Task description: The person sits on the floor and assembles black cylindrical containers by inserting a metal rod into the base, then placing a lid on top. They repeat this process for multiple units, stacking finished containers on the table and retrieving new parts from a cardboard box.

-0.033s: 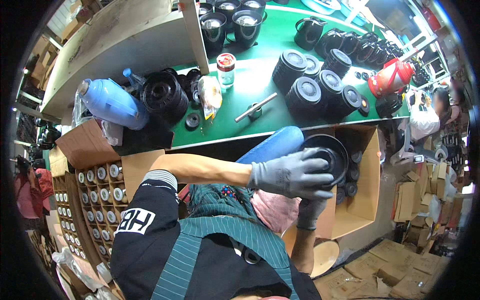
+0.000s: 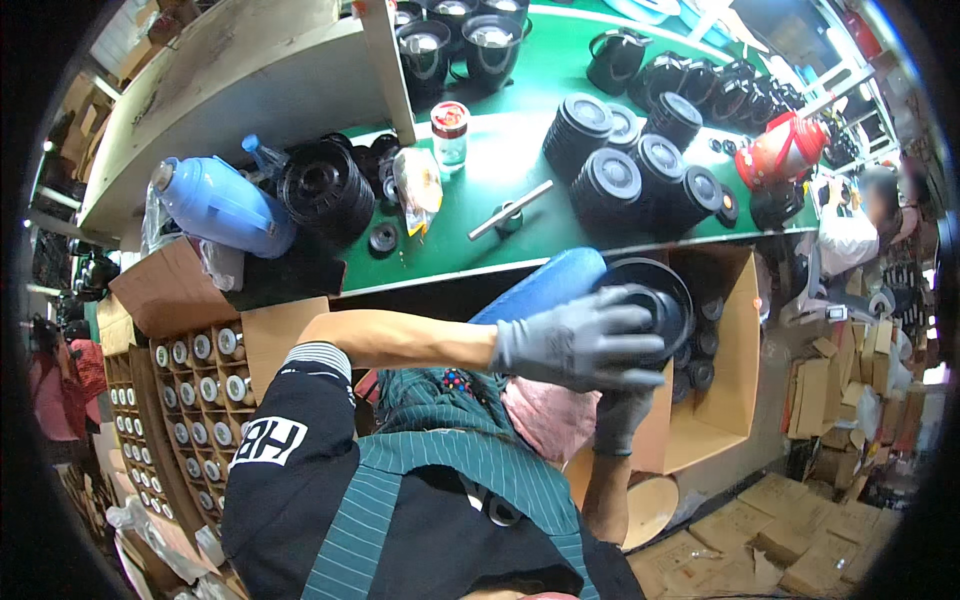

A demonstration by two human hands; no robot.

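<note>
In front of my lap is a wide round black plastic lid with a raised middle, above the near edge of an open carton. My left hand, in a grey glove, reaches across to it with the fingers stretched and spread over its raised middle. Those fingers are slightly blurred. Below, my right hand, also gloved in grey, comes up to the lid's lower edge and appears to hold it from underneath. The left hand hides most of the right hand's fingers.
The carton holds several black round parts. On the green table stand stacked black lids, a metal bar, a jar, a blue flask and a red flask. A divided carton stands at left.
My left hand's fingers have straightened and spread over the lid, and they look more blurred. The lid and my right hand stay almost in place.
</note>
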